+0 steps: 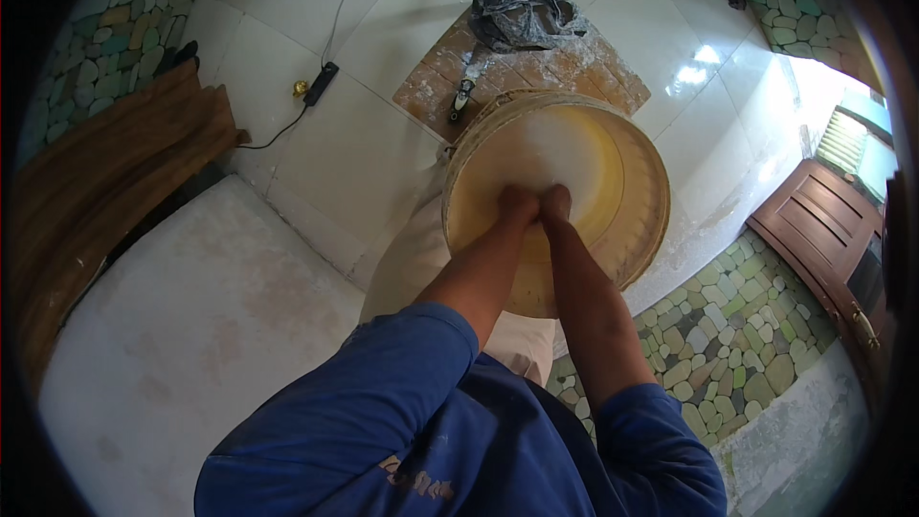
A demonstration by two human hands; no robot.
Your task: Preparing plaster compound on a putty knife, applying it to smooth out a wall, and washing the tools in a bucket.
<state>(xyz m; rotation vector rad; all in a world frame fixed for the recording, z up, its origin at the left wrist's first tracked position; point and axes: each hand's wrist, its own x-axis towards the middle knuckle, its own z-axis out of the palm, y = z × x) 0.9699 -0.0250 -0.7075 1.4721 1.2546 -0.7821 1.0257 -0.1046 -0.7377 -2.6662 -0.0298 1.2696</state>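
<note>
A large round yellowish tub (pixel 654 191) stands in front of my body, its rim and wall crusted with dried residue. Pale white material (pixel 565 144) covers the inside toward its far side. Both my arms reach down into the tub. My left hand (pixel 518 203) and my right hand (pixel 555 201) are side by side, almost touching, each closed like a fist. The fingertips point away and down, so whatever they grip is hidden.
Beyond the tub, a brown powder-dusted board (pixel 598 72) carries a crumpled black plastic bag (pixel 526 14) and a dark-handled tool (pixel 463 94). A black power strip (pixel 323 84) with its cord lies on the tiles. A pale slab (pixel 211 306) is at left, a wooden door (pixel 818 220) at right.
</note>
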